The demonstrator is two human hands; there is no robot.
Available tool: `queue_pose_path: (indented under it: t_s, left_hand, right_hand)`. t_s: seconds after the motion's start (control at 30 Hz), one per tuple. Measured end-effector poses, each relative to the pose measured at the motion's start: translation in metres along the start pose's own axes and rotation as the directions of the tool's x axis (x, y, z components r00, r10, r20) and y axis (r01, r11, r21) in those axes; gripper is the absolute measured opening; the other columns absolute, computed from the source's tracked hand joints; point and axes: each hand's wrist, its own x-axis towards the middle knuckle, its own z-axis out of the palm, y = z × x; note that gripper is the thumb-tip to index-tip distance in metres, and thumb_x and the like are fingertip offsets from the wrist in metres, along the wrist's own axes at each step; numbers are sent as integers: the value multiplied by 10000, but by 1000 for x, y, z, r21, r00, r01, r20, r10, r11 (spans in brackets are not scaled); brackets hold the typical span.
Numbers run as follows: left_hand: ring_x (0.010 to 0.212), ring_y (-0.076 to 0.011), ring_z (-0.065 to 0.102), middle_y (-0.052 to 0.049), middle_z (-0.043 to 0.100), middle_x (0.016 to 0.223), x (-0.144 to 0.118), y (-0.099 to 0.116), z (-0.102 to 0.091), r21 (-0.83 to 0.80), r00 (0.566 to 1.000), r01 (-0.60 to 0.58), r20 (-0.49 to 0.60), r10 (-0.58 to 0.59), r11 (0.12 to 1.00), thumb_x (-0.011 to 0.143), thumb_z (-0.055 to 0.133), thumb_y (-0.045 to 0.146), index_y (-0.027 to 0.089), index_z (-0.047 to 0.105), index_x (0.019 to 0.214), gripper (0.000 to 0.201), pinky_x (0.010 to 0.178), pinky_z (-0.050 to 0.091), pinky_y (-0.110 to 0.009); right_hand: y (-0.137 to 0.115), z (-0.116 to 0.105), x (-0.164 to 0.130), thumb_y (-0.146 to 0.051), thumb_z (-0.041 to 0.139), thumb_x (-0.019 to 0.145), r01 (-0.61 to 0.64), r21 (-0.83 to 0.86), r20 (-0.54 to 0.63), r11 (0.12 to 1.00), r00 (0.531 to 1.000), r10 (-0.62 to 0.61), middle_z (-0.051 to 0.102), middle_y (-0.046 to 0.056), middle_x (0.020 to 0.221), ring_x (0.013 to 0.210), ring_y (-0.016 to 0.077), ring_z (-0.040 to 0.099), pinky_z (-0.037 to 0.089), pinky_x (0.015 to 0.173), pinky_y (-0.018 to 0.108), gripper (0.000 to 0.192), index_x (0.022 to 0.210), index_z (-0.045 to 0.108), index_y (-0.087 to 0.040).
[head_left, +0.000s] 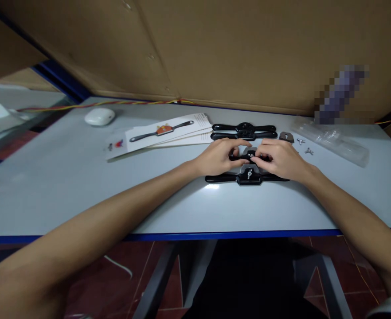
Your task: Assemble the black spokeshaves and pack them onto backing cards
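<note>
— What do the hands hold?
— A black spokeshave [248, 155], lying flat on the grey table, its handles pointing left and right. Fingers cover most of its middle part.
— And near it?
— Another black spokeshave [247, 177], just in front, flat, with a silver wing screw on top.

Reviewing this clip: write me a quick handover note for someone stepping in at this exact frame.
Left hand and right hand both grip one black spokeshave at mid-table, fingers at its centre. A second spokeshave, wing screw fitted, lies just in front of it. Two more spokeshaves lie behind. Loose at right: a blade plate, two wing screws, a clear plastic bag. Leaflets at left. Done: apparently the near one. Left: seemingly the held one and the two behind.
</note>
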Motion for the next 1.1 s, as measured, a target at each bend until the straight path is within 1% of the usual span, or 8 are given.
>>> queue_pose_path:
  t_s: [0.23,0.4,0.53,0.7,0.77,0.87,0.93,1.1]
  left_hand:
    - [697,-153,552,20,621,775,0,1,-1,-5,1000,-23,2,23,1000,910,715,449,179,762,1281,461,712,417,-286]
    - [694,-145,549,26,622,771,0,0,0,6,1000,-18,2,18,1000,907,709,390,178,762,1297,447,712,415,-280]
    - [701,-149,547,21,622,782,0,-1,0,0,1000,-16,3,16,1000,905,712,396,170,765,1298,455,716,417,-287]
    - [714,-154,548,19,616,785,1,-1,0,-8,1000,-22,1,22,1000,903,725,430,175,770,1289,465,728,416,-293]
    - [708,-151,542,21,612,783,1,0,0,-7,1000,-20,3,20,1000,904,724,441,172,771,1282,466,728,412,-292]
    - [691,-146,529,24,609,779,1,0,0,-5,1000,-10,1,10,1000,905,717,449,170,766,1288,475,723,408,-290]
    - [692,-147,531,26,605,777,0,0,1,-4,1000,-12,-2,12,1000,904,717,451,172,764,1289,478,727,410,-290]
    - [692,-152,540,27,600,768,0,-1,0,-11,1000,-28,1,28,1000,907,712,449,180,763,1287,469,726,418,-288]
  right_hand:
    - [-1,-4,-2,-223,555,987,64,25,31,998,997,-65,659,44,859,713,161,515,372,710,324,216,918,754,-173]
    - [3,-4,-4,-166,523,981,128,28,73,991,989,-130,713,79,977,797,187,601,417,761,335,294,1033,812,-181]
    - [4,-3,-4,-150,505,995,156,39,54,987,986,-158,717,78,987,810,191,608,426,767,336,332,1088,821,-193]
    - [0,-2,-2,-195,524,1012,94,-21,11,995,995,-94,712,73,965,774,186,581,409,742,333,323,1180,798,-176]
    - [-1,-2,-2,-221,560,997,50,-52,-12,997,999,-51,713,73,962,787,193,585,402,735,333,287,1166,787,-170]
    - [-1,-3,-2,-256,583,995,20,-73,-20,997,1000,-21,714,76,959,770,187,571,391,719,331,219,1050,777,-170]
    - [-1,-4,-2,-271,570,1011,33,-85,-2,996,999,-33,710,80,951,760,185,565,380,709,334,226,990,770,-168]
    - [0,-3,-1,-268,537,1043,84,-144,45,986,996,-78,698,76,904,745,183,559,359,699,341,269,937,761,-162]
